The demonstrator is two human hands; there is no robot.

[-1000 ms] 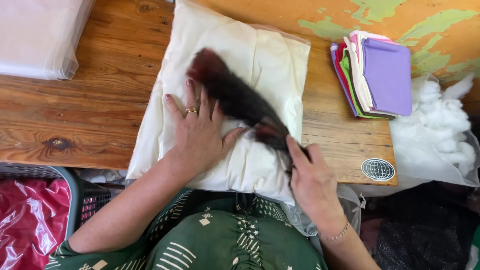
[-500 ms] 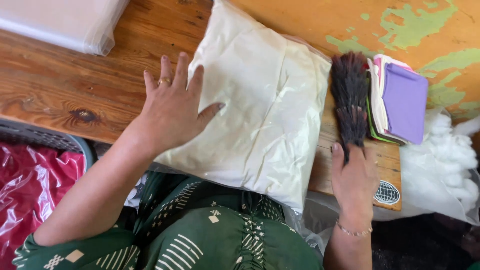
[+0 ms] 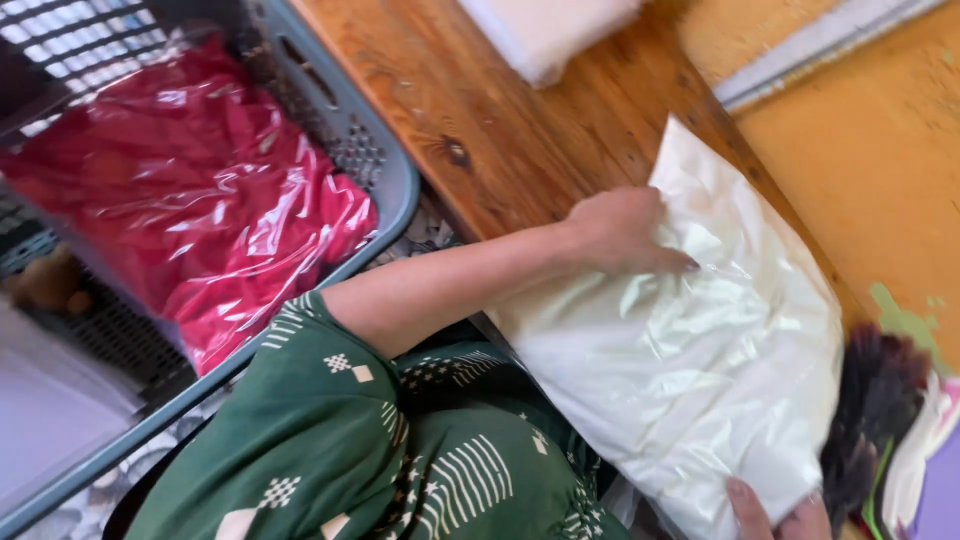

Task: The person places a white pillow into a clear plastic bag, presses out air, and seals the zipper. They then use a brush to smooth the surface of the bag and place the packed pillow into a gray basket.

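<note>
- Your right hand (image 3: 778,515) is cut off by the bottom edge below the white pillow (image 3: 690,350); grip unclear.
- Dark brush (image 3: 868,420) right of the pillow is blurred and partly cut off.
- Grey basket (image 3: 385,170) left of the pillow runs off frame.

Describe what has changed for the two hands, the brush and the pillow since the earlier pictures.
The right hand let go of the dark brush, which now lies beside the coloured sheets, and took the pillow's near corner. The left hand went from flat on the bagged white pillow to gripping its edge. The pillow stayed on the wooden table.
</note>
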